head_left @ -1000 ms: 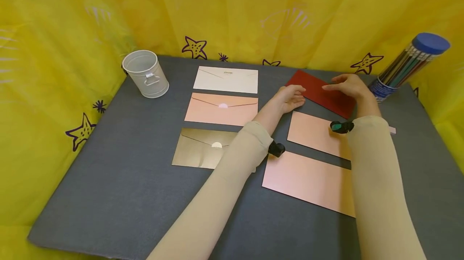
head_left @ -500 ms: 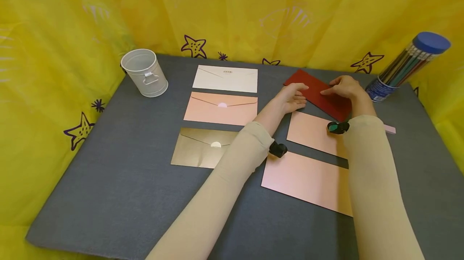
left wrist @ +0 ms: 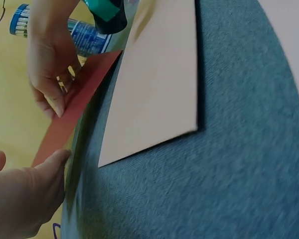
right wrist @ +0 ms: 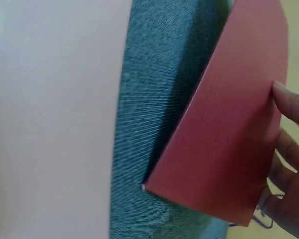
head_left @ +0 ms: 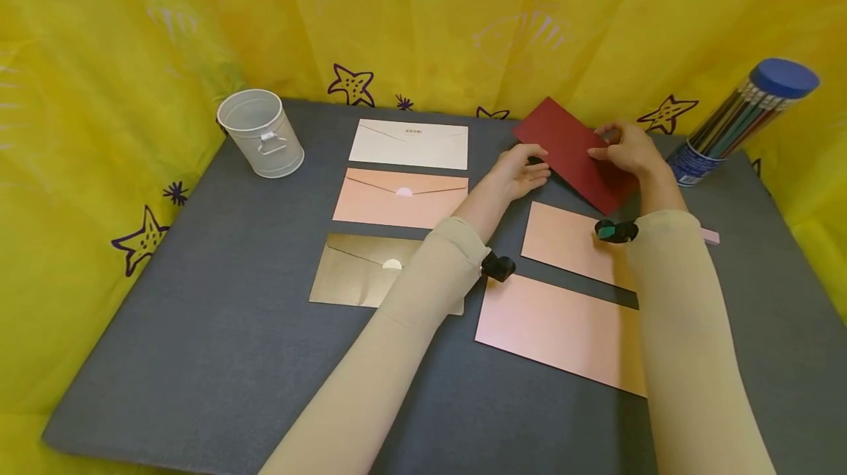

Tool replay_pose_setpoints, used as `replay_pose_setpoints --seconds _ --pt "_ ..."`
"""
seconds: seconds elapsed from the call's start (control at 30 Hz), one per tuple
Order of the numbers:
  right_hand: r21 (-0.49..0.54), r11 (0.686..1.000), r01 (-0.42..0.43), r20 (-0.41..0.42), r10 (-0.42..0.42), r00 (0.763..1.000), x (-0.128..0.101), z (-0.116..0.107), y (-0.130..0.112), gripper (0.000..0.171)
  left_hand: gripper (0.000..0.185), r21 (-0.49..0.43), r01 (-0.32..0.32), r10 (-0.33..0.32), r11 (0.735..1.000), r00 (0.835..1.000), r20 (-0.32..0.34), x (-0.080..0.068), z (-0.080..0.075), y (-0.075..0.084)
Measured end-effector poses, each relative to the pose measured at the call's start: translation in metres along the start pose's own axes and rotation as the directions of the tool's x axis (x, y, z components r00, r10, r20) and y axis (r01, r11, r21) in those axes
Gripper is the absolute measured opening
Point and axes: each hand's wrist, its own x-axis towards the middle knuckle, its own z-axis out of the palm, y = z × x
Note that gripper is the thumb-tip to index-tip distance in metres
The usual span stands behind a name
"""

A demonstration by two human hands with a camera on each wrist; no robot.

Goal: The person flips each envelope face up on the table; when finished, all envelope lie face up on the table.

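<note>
A dark red envelope (head_left: 572,148) stands tilted up off the grey mat (head_left: 218,328) at the back right. My right hand (head_left: 612,145) pinches its right part, thumb in front and fingers behind. My left hand (head_left: 536,166) lies at its lower left edge with the fingertips (left wrist: 57,162) touching that edge. In the left wrist view the red envelope (left wrist: 92,79) appears edge-on beside the right hand (left wrist: 50,64). The right wrist view shows the red envelope (right wrist: 229,134) raised above the mat, with fingertips (right wrist: 291,102) on its far edge.
Two pink envelopes (head_left: 569,243) (head_left: 562,331) lie face down just in front of the hands. White (head_left: 410,144), pink (head_left: 400,198) and gold (head_left: 360,269) envelopes lie in a column to the left. A white metal bucket (head_left: 261,133) stands back left, a pencil tube (head_left: 734,122) back right.
The red envelope, flat on the mat a second ago, has been raised and tilted by my right hand. My left hand stayed at its left edge.
</note>
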Motion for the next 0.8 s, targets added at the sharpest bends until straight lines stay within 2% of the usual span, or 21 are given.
replay_pose_setpoints --seconds 0.27,0.43,0.6,0.8 --pt "-0.003 0.997 0.075 -0.083 -0.075 0.994 -0.002 0.000 -0.017 0.053 0.009 0.095 0.003 -0.008 0.995 0.999 0.048 -0.002 -0.010 0.014" --pt "-0.008 0.998 0.063 -0.088 -0.063 0.994 -0.004 0.000 -0.023 0.054 0.003 0.144 -0.033 0.029 0.989 0.999 0.028 -0.003 -0.016 0.022" --pt "-0.037 0.996 0.077 -0.088 -0.080 0.993 -0.007 -0.001 -0.030 0.055 0.007 0.174 -0.109 0.112 0.979 0.994 -0.012 -0.003 -0.021 0.032" --pt "-0.047 0.992 0.117 -0.077 -0.120 0.990 -0.012 0.000 -0.041 0.053 0.005 0.301 -0.212 0.245 0.930 0.966 -0.076 -0.006 -0.030 0.042"
